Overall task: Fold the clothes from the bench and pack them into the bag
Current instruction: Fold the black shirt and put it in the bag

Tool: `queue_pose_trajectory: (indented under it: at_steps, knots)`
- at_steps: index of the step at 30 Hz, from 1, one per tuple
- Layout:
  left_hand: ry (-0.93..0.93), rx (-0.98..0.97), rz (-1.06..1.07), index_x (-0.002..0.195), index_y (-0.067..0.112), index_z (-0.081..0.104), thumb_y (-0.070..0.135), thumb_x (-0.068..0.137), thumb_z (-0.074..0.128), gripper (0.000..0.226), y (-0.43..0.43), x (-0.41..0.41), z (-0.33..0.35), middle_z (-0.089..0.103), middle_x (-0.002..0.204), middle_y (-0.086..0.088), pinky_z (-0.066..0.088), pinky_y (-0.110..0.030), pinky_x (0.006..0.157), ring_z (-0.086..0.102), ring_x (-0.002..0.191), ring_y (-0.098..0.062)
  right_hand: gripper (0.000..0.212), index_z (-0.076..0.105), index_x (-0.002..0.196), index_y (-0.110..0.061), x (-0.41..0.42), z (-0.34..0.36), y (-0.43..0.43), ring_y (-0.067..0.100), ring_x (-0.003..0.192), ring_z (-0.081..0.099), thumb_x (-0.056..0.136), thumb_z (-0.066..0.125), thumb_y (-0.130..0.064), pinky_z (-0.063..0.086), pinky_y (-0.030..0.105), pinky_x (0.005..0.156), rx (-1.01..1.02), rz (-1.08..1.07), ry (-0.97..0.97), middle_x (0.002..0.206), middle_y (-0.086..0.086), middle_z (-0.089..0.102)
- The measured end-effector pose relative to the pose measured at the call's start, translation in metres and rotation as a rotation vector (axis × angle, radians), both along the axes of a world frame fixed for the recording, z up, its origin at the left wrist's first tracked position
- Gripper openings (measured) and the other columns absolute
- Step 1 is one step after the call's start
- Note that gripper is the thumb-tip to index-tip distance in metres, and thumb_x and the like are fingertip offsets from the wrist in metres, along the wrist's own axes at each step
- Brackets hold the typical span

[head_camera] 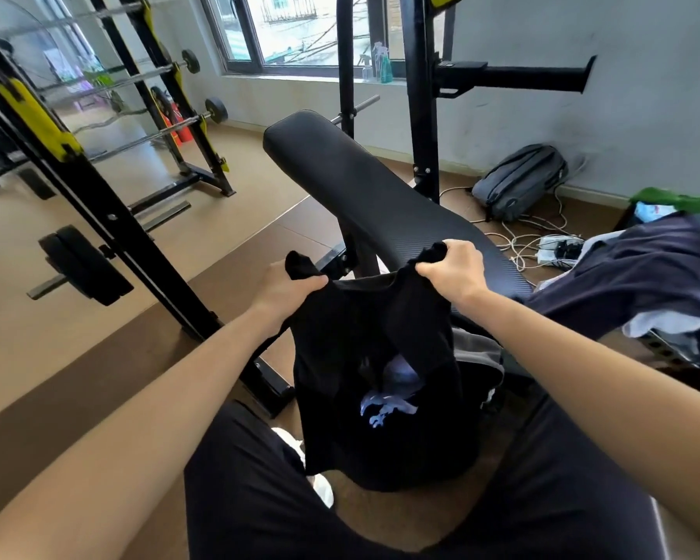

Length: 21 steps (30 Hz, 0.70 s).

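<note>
A black T-shirt (pixel 376 357) with a pale blue print hangs in front of me over the near end of the black padded bench (pixel 364 183). My left hand (pixel 287 291) grips its left shoulder and my right hand (pixel 453 270) grips its right shoulder, both held up level. A pile of dark navy and white clothes (pixel 655 284) lies to the right. A grey backpack (pixel 520 181) leans against the far wall on the floor. Behind the shirt's lower part a dark grey-trimmed item (pixel 481 357) shows; I cannot tell what it is.
A black and yellow weight rack (pixel 98 204) with barbells stands at the left, a weight plate (pixel 83 264) beside it. Bench uprights (pixel 421 115) rise behind the bench. White cables and a power strip (pixel 550 248) lie on the floor at right. My dark-trousered legs fill the bottom.
</note>
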State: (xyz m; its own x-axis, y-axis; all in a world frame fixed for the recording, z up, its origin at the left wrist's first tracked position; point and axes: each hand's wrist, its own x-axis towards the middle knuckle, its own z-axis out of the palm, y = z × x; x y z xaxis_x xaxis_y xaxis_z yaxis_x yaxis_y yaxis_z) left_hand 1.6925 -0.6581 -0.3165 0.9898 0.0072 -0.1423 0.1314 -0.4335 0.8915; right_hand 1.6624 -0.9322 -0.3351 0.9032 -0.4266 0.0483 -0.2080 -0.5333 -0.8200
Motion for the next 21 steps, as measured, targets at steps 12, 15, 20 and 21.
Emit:
queue_pose_trajectory:
  at_steps: [12,15,20,21]
  knots:
    - [0.133,-0.239,-0.167,0.094,0.01,0.073,0.018,0.096,0.067,0.01,-0.056,-0.05,-0.003,0.074,0.085,-0.011,0.061,-0.032,0.066,0.074,0.073,-0.021,0.018,0.063,0.108,-0.002,-0.045,0.005,0.052,0.014,0.082,0.063,0.1,0.059,-0.018,0.052,0.023,0.065,0.682,0.459,-0.001,0.096,0.009,0.064]
    - [0.184,-0.283,-0.223,0.1,0.007,0.074,0.021,0.098,0.063,0.018,-0.057,-0.058,-0.008,0.076,0.088,-0.014,0.06,-0.03,0.067,0.074,0.08,-0.024,0.028,0.063,0.109,-0.009,-0.058,-0.01,0.045,0.016,0.089,0.064,0.084,0.072,-0.019,0.054,0.027,0.076,0.505,0.58,-0.085,0.103,0.013,0.065]
    - [0.248,-0.27,-0.434,0.118,0.004,0.072,0.025,0.104,0.045,0.037,-0.052,-0.067,-0.019,0.078,0.107,-0.013,0.06,-0.035,0.082,0.074,0.097,-0.026,0.033,0.066,0.106,-0.012,-0.068,-0.039,0.034,0.002,0.079,0.061,0.079,0.084,-0.012,0.046,0.022,0.073,0.096,0.541,-0.25,0.089,-0.001,0.069]
    - [0.228,-0.266,-0.459,0.118,0.005,0.073,0.024,0.104,0.042,0.038,-0.05,-0.068,-0.021,0.077,0.108,-0.012,0.06,-0.035,0.084,0.074,0.098,-0.027,0.026,0.068,0.103,-0.009,-0.067,-0.041,0.031,0.004,0.078,0.06,0.08,0.082,-0.009,0.047,0.027,0.072,0.125,0.538,-0.255,0.087,0.002,0.07]
